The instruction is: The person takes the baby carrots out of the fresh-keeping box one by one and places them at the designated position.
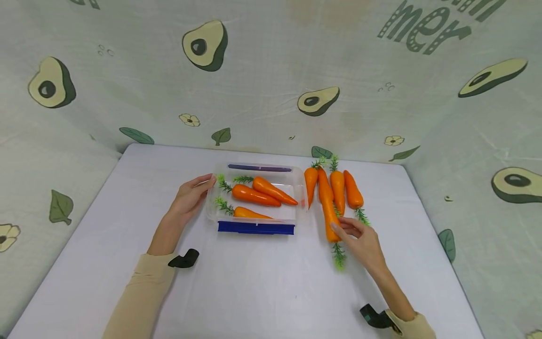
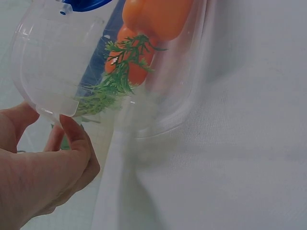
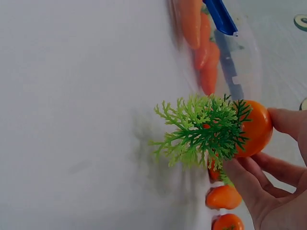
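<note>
A clear plastic container [image 1: 215,214] with blue clips stands mid-table, holding several toy carrots, among them an orange carrot [image 1: 256,195] with green leaves. At its left end, my left hand [image 1: 188,200] pinches the rim between thumb and fingers, as the left wrist view also shows. Right of the container, my right hand [image 1: 360,242] grips a carrot [image 1: 329,219] near its leafy end, the leaves [image 3: 196,132] pointing toward me. The held carrot overlaps another carrot [image 1: 323,181] behind it in the head view.
More carrots lie to the right of the container, one [image 1: 337,186] with leaves toward the back and another [image 1: 353,190] with leaves toward the front. A blue clip [image 1: 256,228] hangs off the container's near side. Behind the white table [image 1: 254,292] hangs an avocado-print cloth [image 1: 254,94].
</note>
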Available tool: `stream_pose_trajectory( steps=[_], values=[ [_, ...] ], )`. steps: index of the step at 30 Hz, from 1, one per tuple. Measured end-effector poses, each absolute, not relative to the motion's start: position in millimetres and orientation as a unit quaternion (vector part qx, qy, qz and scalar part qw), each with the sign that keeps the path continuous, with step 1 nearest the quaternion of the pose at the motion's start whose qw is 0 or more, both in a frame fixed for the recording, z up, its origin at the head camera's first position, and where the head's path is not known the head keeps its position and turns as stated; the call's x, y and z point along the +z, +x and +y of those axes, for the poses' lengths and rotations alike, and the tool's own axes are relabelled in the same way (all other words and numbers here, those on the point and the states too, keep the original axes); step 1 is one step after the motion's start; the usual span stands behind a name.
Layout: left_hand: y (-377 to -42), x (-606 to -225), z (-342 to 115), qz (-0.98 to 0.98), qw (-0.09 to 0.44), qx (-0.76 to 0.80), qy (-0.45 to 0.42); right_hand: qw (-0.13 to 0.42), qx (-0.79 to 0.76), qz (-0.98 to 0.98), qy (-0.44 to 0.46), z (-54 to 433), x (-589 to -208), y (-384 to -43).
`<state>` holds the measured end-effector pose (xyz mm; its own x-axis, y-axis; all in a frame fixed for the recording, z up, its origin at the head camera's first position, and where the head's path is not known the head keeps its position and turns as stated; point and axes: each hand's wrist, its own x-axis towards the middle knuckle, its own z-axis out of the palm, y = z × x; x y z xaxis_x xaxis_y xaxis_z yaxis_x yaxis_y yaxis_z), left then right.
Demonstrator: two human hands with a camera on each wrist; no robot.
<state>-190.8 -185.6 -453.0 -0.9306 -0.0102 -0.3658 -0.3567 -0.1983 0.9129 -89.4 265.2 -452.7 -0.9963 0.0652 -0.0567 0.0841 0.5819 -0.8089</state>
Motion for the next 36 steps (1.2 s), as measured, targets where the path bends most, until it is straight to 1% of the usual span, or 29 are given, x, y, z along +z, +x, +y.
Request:
stream_pose_trajectory(
  steps=[15, 30, 36],
  values=[
    [-192, -453, -186, 0.61, 0.113, 0.771, -0.143, 0.037, -0.446, 0.891, 0.079, 263, -468, -85],
    [-191, -455, -185, 0.613, 0.112, 0.769, -0.145, 0.056, -0.414, 0.905, 0.075, 257, -465, -88],
    [-190, -454, -185, 0.611, 0.11, 0.771, -0.144, 0.046, -0.404, 0.911, 0.07, 256, -464, -86]
  ],
)
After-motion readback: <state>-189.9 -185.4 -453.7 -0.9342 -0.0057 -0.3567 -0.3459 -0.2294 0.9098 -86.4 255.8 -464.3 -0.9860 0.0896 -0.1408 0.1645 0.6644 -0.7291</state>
